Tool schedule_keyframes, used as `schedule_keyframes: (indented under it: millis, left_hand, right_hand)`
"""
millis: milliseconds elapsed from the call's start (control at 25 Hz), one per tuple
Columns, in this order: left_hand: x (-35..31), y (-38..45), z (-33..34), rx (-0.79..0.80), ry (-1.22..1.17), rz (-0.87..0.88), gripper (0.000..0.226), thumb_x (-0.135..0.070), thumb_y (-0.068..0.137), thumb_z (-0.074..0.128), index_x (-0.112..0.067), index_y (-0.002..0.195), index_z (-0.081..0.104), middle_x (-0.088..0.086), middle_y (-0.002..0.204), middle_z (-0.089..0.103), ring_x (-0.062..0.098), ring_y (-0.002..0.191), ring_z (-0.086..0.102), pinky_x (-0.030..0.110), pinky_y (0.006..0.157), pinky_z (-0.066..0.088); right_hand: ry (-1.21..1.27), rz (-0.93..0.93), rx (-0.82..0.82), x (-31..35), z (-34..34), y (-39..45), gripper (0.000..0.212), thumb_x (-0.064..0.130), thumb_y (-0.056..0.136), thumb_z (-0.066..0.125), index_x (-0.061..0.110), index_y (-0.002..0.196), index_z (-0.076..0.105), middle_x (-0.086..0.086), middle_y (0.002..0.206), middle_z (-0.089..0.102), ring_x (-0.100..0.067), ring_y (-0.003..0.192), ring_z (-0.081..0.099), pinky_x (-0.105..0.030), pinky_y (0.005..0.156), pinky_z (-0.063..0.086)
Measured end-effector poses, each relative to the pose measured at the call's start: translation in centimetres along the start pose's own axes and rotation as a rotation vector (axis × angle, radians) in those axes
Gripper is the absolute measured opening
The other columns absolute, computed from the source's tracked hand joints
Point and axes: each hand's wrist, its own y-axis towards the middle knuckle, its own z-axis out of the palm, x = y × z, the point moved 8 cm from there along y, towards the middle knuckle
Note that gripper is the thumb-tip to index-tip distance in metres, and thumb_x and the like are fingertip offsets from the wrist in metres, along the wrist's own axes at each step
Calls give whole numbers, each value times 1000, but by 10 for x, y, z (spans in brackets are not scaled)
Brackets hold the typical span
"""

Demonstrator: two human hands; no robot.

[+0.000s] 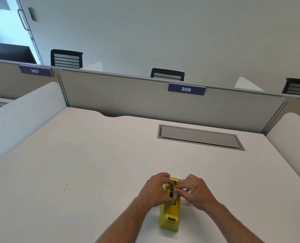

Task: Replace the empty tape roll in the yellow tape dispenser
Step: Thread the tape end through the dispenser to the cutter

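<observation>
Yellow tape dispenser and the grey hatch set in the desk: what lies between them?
Nothing: the head view shows only bare white desk between the yellow tape dispenser and the grey hatch.

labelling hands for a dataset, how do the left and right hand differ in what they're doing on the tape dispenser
The left hand wraps the side of the yellow tape dispenser, thumb low by the tape roll; the right hand pinches the roll's top with its fingertips, other fingers off the dispenser. Both are curled and meet at the roll.
</observation>
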Motion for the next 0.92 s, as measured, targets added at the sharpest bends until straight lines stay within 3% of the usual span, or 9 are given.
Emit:
schedule_keyframes:
  millis: [240, 440, 600, 720, 920]
  left_hand:
    - [1, 1, 0, 6, -7, -12, 57, -44, 57, 90, -37, 110, 69, -14, 146, 47, 18, 111, 59, 34, 92, 54]
    - [1, 1, 1, 9, -5, -15, 57, -45, 58, 91, -36, 110, 70, -14, 146, 47, 19, 112, 59, 35, 94, 54]
    - [0, 0, -2, 5, -30, -5, 56, -43, 56, 91, -35, 108, 71, -13, 144, 49, 17, 109, 61, 33, 91, 54]
    - [1, 1, -3, 5, -48, -1, 56, -41, 54, 93, -35, 106, 71, -12, 143, 50, 16, 108, 61, 29, 89, 52]
    - [3, 3, -3, 35, -83, -17, 61, -40, 55, 94, -35, 111, 70, -11, 145, 48, 20, 113, 60, 28, 88, 51]
  right_hand:
    - [-33, 9, -13, 0, 3, -1, 9, 33, 90, 67, 34, 92, 76, 21, 82, 74, -10, 82, 53, -37, 65, 53]
    - [-2, 22, -7, 3, 1, -1, 8, 31, 90, 68, 33, 91, 76, 19, 80, 73, -8, 81, 56, -34, 67, 53]
    - [155, 128, 13, -6, -3, 0, 15, 37, 75, 81, 36, 89, 78, 14, 86, 72, -5, 89, 62, -28, 69, 58]
    - [115, 132, 45, -6, 0, 5, 26, 42, 66, 85, 31, 88, 78, 12, 87, 71, -6, 93, 60, -28, 70, 58]
    - [95, 133, 51, -6, 3, 10, 18, 36, 63, 87, 27, 77, 79, 13, 81, 73, -5, 92, 58, -28, 68, 56]
